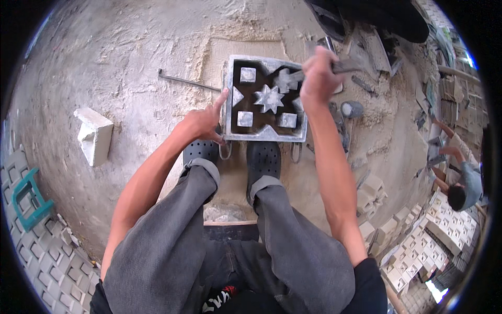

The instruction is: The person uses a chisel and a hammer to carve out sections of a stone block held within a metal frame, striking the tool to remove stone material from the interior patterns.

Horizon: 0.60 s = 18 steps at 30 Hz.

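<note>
A square metal mould lies on the dusty ground in front of my dark perforated shoes. It has a dark inside with a raised star, small squares and triangles. My left hand rests at the mould's left edge, index finger stretched up along the rim. My right hand is closed around a metal trowel above the mould's upper right corner. The blade end is blurred.
A pale block sits on the ground at the left, and a thin metal rod lies beside the mould. Patterned grey tiles and a teal frame lie lower left. Stacked patterned blocks and another person are at the right.
</note>
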### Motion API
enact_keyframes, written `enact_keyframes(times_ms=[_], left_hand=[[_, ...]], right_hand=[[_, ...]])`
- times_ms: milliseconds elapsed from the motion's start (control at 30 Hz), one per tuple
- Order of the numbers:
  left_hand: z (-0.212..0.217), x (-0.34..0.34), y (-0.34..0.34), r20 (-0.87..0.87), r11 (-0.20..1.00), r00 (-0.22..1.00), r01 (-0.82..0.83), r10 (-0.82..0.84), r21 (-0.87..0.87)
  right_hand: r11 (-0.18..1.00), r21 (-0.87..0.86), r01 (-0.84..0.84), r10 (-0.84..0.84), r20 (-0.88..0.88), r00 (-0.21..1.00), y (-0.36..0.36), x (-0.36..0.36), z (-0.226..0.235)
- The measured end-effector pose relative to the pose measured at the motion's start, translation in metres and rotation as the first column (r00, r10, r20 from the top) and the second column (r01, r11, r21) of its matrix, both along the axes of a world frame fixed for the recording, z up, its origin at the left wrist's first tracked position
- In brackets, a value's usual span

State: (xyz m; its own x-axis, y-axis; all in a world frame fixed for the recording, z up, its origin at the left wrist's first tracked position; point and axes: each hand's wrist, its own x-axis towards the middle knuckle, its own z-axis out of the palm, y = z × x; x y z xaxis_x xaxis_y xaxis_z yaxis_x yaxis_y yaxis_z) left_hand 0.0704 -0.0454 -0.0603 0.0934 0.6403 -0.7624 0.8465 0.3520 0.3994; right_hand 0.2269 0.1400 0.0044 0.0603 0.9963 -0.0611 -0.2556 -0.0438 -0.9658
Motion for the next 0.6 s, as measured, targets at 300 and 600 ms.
enact_keyframes(times_ms=[300,600], left_hand=[[-0.001,0.002,-0.004,0.004,1.000,1.000,0.006,-0.006,0.031],[-0.005,0.004,-0.004,-0.010,0.997,1.000,0.030,-0.030,0.066]], right_hand=[[0.991,0.114,0.066,-0.060,-0.052,0.997,-0.005,0.002,0.058],[0.864,0.109,-0.491,0.476,0.143,0.868,0.007,0.008,-0.015]])
